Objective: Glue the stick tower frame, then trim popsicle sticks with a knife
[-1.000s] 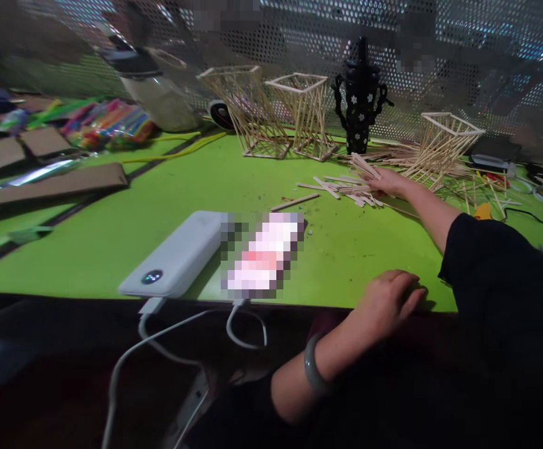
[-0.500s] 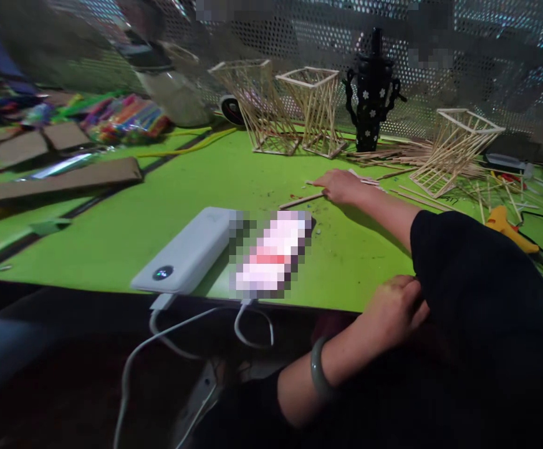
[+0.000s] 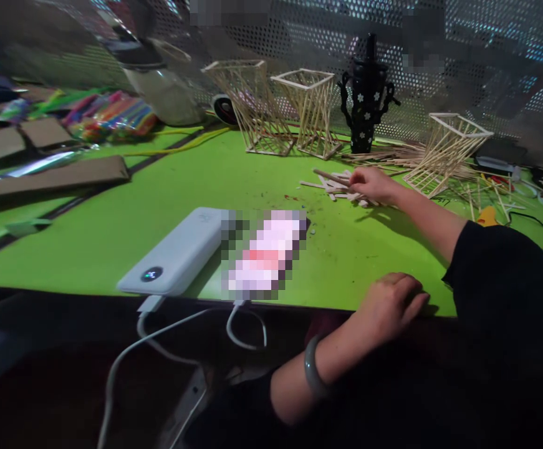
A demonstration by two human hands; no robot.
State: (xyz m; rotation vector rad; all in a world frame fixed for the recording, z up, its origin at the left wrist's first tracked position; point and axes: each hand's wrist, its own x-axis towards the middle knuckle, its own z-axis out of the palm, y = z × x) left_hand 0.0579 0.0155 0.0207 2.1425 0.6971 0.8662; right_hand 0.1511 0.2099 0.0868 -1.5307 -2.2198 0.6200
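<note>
My right hand (image 3: 372,184) reaches out over the green table (image 3: 168,187) and pinches a flat wooden stick (image 3: 330,177), lifted a little above a small heap of loose sticks (image 3: 341,192). My left hand (image 3: 393,302) rests on the table's near edge with its fingers curled loosely down and nothing in it; a grey bangle (image 3: 312,375) sits on that wrist. A white power bank (image 3: 175,252) and a phone (image 3: 264,252) lie side by side near the front edge, each with a white cable (image 3: 126,355) hanging off the table.
Three open frames built of thin sticks (image 3: 252,106) (image 3: 313,112) (image 3: 444,153) stand along the back, with a black flowered bottle (image 3: 367,93) between them. More thin sticks lie at the right, with a yellow tool (image 3: 486,215). Cardboard strips (image 3: 51,178) and coloured packets (image 3: 107,118) lie at left.
My right hand went left to a lone stick on the table, then came back right with a stick pinched in its fingers. The lone stick no longer lies there. My left hand stayed.
</note>
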